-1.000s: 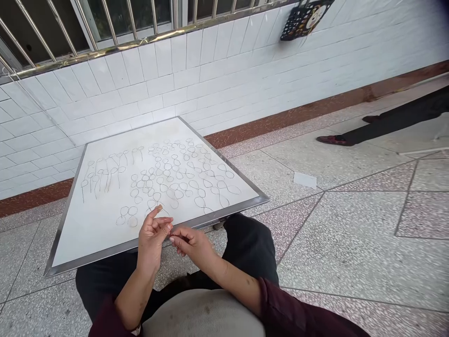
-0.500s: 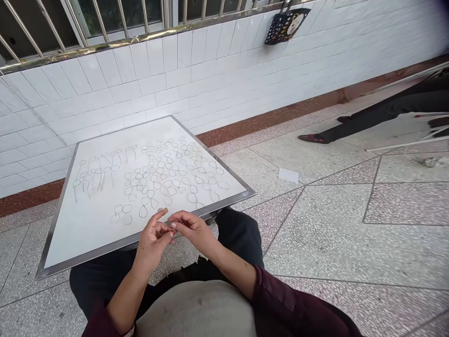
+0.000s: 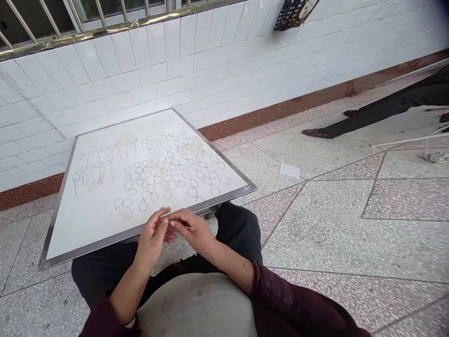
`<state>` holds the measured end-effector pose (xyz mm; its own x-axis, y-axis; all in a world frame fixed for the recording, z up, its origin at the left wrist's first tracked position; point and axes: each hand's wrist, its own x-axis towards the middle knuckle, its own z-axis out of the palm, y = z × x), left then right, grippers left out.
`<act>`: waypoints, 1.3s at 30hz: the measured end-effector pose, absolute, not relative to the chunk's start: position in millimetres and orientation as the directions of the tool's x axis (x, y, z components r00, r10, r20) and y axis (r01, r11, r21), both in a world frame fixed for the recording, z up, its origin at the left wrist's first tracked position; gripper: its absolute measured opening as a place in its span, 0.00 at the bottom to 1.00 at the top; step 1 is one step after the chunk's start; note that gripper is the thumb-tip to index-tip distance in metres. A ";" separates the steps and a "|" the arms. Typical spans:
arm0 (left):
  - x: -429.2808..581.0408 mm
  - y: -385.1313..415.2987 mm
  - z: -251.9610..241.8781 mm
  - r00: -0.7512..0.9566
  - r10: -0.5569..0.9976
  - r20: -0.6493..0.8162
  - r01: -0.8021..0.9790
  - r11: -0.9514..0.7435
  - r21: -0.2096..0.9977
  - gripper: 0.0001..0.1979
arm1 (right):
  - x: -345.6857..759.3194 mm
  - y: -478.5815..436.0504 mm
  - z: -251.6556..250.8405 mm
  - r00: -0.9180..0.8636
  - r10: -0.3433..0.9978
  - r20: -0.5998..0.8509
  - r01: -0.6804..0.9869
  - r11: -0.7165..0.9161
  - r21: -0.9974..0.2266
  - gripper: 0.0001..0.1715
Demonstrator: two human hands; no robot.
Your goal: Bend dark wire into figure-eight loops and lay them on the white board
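My left hand (image 3: 153, 236) and my right hand (image 3: 196, 234) meet at the near edge of a white board (image 3: 94, 224) with a grey metal rim. Fingertips of both hands are pinched together, almost touching each other. Whatever lies between them is too thin or too hidden to make out. On the board beyond lie many thin, dark loops, like bent wire or thread. Figure-eight loops (image 3: 192, 187) fill the middle and right, while single loops with long tails (image 3: 76, 182) stand in rows on the left. A few plain round loops (image 3: 122, 208) lie near my left hand.
The board rests above my knees (image 3: 240, 229), close to a white tiled wall (image 3: 147, 79). A white paper (image 3: 290, 170) lies on the speckled floor. Another person's legs (image 3: 372, 112) stretch in from the right. A patterned bag (image 3: 293, 14) hangs on the wall.
My left thumb has moved up towards the right fingertips, and the hands have drawn closer together. The view has tilted slightly downward. The loops on the board look unchanged.
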<state>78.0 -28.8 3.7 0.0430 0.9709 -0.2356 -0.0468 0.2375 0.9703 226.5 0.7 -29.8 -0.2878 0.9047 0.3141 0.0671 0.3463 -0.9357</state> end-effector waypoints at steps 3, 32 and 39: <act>77.0 -27.7 1.0 0.046 0.967 -0.250 -0.048 0.253 0.966 0.25 | 227.3 1.4 -32.0 -0.308 0.894 0.327 0.118 0.377 -0.919 0.07; 79.2 -24.3 -2.3 0.049 0.962 -0.269 -0.108 0.272 0.956 0.25 | 220.5 8.3 -41.5 -0.320 0.947 -0.020 -0.164 -0.076 -0.984 0.11; 81.1 -26.0 -2.5 0.052 0.967 -0.251 -0.048 0.253 0.966 0.27 | 221.5 9.6 -45.5 -0.346 0.938 0.011 -0.179 -0.055 -0.982 0.11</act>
<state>81.1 -26.0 -2.5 0.0515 0.9667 -0.2506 -0.0475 0.2531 0.9663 221.5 9.6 -45.5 -0.3456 0.9383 0.0106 -0.1789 -0.0548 -0.9823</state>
